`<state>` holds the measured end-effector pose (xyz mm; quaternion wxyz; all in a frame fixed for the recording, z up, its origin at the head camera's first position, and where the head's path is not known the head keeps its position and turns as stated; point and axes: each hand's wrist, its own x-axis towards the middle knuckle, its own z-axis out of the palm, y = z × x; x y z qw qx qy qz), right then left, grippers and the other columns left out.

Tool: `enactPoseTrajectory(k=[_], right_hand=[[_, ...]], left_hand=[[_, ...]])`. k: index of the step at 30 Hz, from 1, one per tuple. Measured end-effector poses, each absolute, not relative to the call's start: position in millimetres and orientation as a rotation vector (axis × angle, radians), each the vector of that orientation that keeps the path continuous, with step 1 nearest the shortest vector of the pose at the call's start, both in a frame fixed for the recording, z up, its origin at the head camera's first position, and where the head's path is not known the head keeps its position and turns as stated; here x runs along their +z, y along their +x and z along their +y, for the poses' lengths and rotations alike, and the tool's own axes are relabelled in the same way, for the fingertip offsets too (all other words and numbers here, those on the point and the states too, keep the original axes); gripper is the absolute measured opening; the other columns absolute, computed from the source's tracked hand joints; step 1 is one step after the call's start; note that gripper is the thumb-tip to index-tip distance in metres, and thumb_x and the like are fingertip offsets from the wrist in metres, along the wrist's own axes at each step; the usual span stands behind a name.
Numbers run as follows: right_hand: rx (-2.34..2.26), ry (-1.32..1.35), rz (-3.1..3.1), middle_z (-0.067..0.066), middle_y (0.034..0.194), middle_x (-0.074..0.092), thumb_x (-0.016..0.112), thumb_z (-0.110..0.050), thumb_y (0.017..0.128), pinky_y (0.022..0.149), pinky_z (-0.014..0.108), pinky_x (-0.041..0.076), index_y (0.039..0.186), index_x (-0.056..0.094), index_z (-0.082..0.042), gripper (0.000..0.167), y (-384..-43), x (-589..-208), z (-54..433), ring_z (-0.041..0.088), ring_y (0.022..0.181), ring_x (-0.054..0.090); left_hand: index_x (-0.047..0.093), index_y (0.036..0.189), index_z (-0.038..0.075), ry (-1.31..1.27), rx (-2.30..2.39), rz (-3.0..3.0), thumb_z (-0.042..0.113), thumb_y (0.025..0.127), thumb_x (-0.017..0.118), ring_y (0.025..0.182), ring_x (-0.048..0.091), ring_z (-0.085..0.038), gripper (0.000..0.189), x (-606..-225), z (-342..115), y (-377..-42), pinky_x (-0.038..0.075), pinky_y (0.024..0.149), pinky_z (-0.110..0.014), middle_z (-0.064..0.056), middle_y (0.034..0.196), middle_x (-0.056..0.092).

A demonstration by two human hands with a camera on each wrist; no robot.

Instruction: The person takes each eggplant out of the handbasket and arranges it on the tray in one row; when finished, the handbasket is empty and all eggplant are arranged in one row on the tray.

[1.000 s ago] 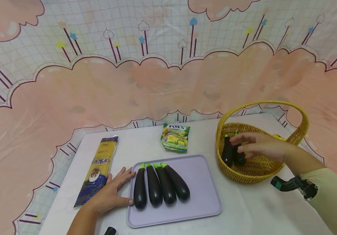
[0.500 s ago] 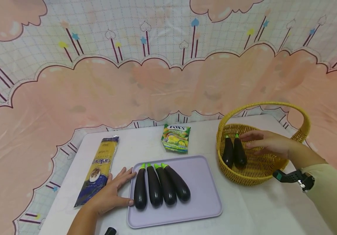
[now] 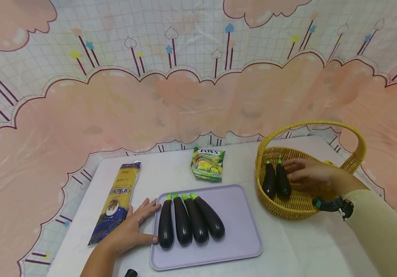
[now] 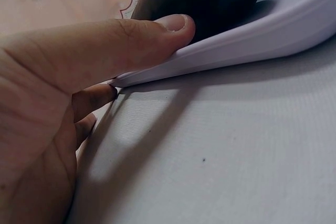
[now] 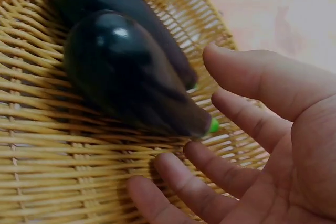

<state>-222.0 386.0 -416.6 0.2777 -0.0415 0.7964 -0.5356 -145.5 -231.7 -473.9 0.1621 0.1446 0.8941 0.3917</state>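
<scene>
My left hand (image 3: pixel 130 227) rests at the left edge of a lilac tray (image 3: pixel 240 231), its thumb on the rim beside the nearest eggplant (image 3: pixel 165 225). Several eggplants lie side by side on that tray, green stem ends pointing away. Inside the yellow wicker basket (image 3: pixel 300 209) on the right lie two more, a left eggplant (image 3: pixel 269 181) and a right eggplant (image 3: pixel 283 180). My right hand (image 3: pixel 311 173) reaches into the basket with relaxed, spread fingers. In the right wrist view its fingertips are close around the green stem end of the nearer eggplant (image 5: pixel 126 72), holding nothing.
A blue and yellow pasta packet (image 3: pixel 115 200) lies left of the tray. Behind the tray is a green Fox's candy bag (image 3: pixel 207 164). The basket's tall handle (image 3: pixel 323 124) arches above my right hand. A patterned cloth (image 3: pixel 184 107) hangs behind the white table.
My right hand first drew back rightward from the two eggplants in the basket, then came lower beside the right one. My left hand has stayed at the tray.
</scene>
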Motion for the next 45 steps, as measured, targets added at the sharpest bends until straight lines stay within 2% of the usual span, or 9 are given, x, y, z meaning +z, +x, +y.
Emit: enactPoseTrajectory(k=[8,19,24,34,45], right_hand=[[-1.427,-0.132,2.130,0.041,0.162,0.026,0.073,-0.015,0.101,0.104,0.056,0.058,0.160,0.033,0.002,0.073,-221.5,-426.0,376.2,0.049,0.138,0.052],[-1.454,-0.131,2.113,0.039,0.156,0.034,0.074,-0.007,0.096,0.101,0.052,0.060,0.156,0.035,0.005,0.072,-223.1,-427.0,369.0,0.042,0.131,0.056],[-1.482,-0.140,2.100,0.039,0.156,0.036,0.073,-0.004,0.095,0.100,0.050,0.060,0.155,0.035,0.007,0.072,-222.8,-426.8,368.8,0.039,0.129,0.058],[-1.486,-0.147,2.159,0.038,0.157,0.031,0.074,-0.007,0.094,0.100,0.047,0.060,0.156,0.037,0.006,0.074,-217.0,-421.7,372.6,0.039,0.129,0.055],[-1.409,-0.210,2.248,0.039,0.160,0.030,0.074,-0.013,0.093,0.095,0.037,0.061,0.156,0.040,0.002,0.073,-199.3,-405.1,378.5,0.041,0.132,0.055]], left_hand=[[0.052,0.160,0.022,0.413,1.129,2.546,0.037,0.071,0.097,0.165,0.001,-0.038,0.101,-472.8,-231.6,-144.7,-0.022,0.123,-0.065,-0.004,0.176,0.028],[0.052,0.160,0.022,0.385,1.148,2.529,0.034,0.071,0.097,0.165,-0.001,-0.036,0.101,-472.7,-230.8,-144.1,-0.023,0.123,-0.064,-0.002,0.176,0.027],[0.052,0.160,0.018,0.412,1.155,2.534,0.036,0.070,0.097,0.165,0.001,-0.037,0.102,-472.5,-230.9,-142.8,-0.023,0.123,-0.065,-0.005,0.175,0.029],[0.052,0.160,0.018,0.442,1.145,2.551,0.036,0.070,0.097,0.165,0.003,-0.038,0.102,-475.4,-231.8,-144.2,-0.023,0.123,-0.064,-0.005,0.175,0.030],[0.052,0.160,0.017,0.450,1.152,2.545,0.036,0.070,0.097,0.165,0.002,-0.039,0.102,-474.9,-232.3,-144.7,-0.023,0.123,-0.065,-0.006,0.175,0.030]])
